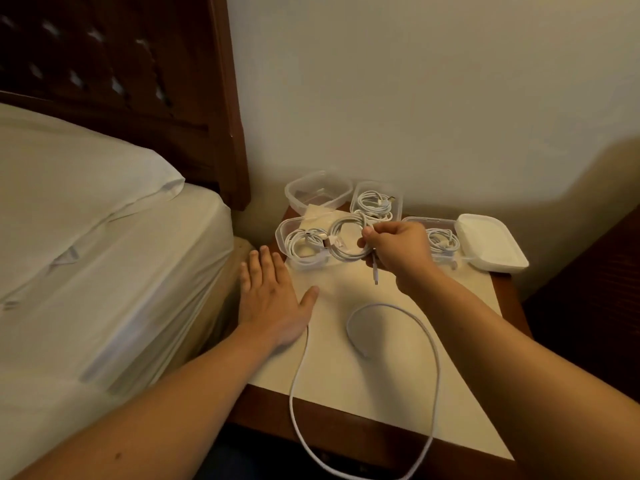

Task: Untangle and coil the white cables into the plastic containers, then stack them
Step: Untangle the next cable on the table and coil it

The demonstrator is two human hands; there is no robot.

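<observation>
While your right hand (398, 251) pinches the coiled cable (348, 242), your left hand (273, 299) lies flat, holding nothing.
Coil hovers above the nightstand's (467, 306) far edge containers (301, 242); light and springy, so grip across all loops.

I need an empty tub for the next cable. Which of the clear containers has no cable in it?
The far-left container, nearest the headboard; the other three each hold a coiled cable.
</observation>
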